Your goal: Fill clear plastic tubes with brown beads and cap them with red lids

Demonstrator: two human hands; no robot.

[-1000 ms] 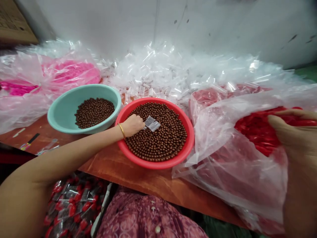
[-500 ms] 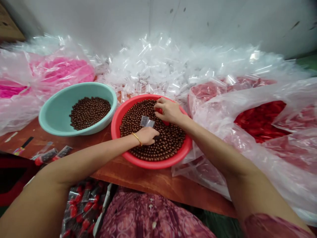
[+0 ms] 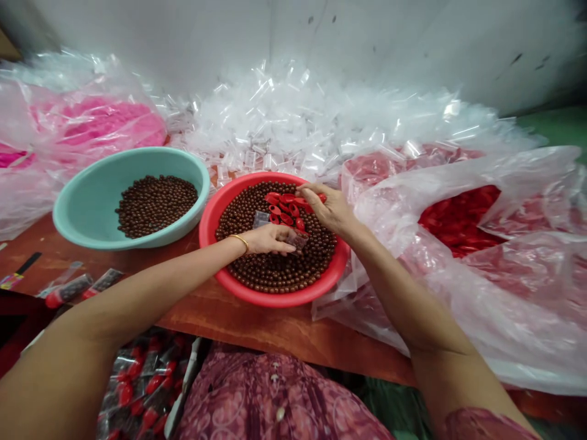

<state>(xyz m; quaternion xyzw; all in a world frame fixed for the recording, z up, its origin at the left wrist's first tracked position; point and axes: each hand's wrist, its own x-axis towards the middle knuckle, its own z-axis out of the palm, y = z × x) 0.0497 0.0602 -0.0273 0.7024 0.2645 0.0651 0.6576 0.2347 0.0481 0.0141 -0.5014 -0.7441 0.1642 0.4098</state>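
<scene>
A small heap of glossy red plastic pieces (image 3: 284,208) now lies on top of the brown beads (image 3: 279,269) in the red plastic basin (image 3: 275,299), where a moment ago there were only beads and clear bags. The left hand (image 3: 270,239), with a gold bangle (image 3: 241,243) at its wrist, reaches in from the left, fingers closed and extended over a small clear plastic bag (image 3: 298,240) that sits just above the beads; they appear to grip its edge. A second clear bag (image 3: 261,219) lies on the beads beside the heap. The right hand (image 3: 328,209) is at the basin's far right, its fingertips (image 3: 306,197) bunched together at the edge of the red heap; whether they pinch a piece cannot be told.

The teal basin (image 3: 92,226) at left holds more brown beads (image 3: 156,206). A mound of empty clear bags (image 3: 275,122) fills the upper middle, with pink pieces in a plastic sack (image 3: 96,122) at upper left and red pieces in another sack (image 3: 458,220) at right. Filled red packets (image 3: 137,385) lie at lower left, below the wooden table edge (image 3: 238,324). No brand or writing can be read.
</scene>
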